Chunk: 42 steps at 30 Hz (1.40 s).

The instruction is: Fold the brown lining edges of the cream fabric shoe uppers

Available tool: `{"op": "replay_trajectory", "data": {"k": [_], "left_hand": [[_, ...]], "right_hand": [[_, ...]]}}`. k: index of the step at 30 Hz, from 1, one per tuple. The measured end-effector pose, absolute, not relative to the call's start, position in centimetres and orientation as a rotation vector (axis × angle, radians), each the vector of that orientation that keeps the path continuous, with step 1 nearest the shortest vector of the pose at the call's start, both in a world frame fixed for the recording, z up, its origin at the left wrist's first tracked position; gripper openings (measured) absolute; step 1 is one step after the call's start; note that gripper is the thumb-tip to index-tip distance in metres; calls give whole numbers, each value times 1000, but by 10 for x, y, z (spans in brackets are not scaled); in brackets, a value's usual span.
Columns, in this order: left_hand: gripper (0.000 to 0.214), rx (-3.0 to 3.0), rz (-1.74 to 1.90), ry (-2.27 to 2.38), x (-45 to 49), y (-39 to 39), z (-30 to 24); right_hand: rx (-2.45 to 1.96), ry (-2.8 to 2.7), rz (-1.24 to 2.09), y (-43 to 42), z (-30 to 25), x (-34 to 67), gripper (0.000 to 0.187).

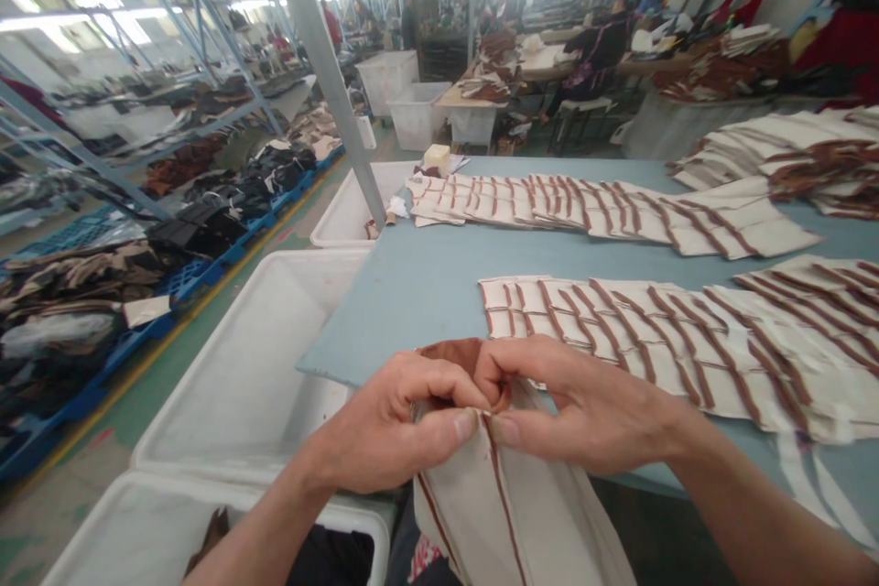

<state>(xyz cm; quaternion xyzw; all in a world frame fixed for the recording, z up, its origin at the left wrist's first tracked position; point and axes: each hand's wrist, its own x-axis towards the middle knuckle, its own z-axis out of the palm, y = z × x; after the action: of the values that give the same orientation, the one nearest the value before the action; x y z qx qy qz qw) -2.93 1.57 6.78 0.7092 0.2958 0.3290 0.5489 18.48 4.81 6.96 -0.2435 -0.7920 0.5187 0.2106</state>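
Note:
Both my hands pinch one cream fabric piece with brown trim [508,504] at the near edge of the blue table [412,293]. My left hand [391,421] grips its left side, thumb pressed on the cloth, fingers curled. My right hand [583,403] grips the right side, thumb and fingers closed on the brown top edge [453,353]. The piece hangs down toward me. Just beyond my hands lies a fanned row of similar cream pieces with brown strips [652,339].
More rows of cream pieces [591,211] and a stack [789,156] cover the far table. White plastic bins [254,366] stand left of the table. A grey post [330,64] rises near the table's corner. Racks with dark material [171,229] line the left aisle; people work at the back.

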Motion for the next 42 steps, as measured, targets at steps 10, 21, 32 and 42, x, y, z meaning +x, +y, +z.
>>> {"op": "replay_trajectory", "data": {"k": [10,21,32,42], "left_hand": [[19,1713,683,894,-32,17,73],[18,2259,645,1159,-35,11,78],[21,2613,809,1122,-30,11,67],[19,2921,885,995,-28,11,56]], "right_hand": [[-689,-2267,1262,49,70,182,14],[-884,-2436,857,45,62,173,14],[-774,-2283,1105,57,54,173,12],[-576,-1757,1914,66,35,187,24]]}}
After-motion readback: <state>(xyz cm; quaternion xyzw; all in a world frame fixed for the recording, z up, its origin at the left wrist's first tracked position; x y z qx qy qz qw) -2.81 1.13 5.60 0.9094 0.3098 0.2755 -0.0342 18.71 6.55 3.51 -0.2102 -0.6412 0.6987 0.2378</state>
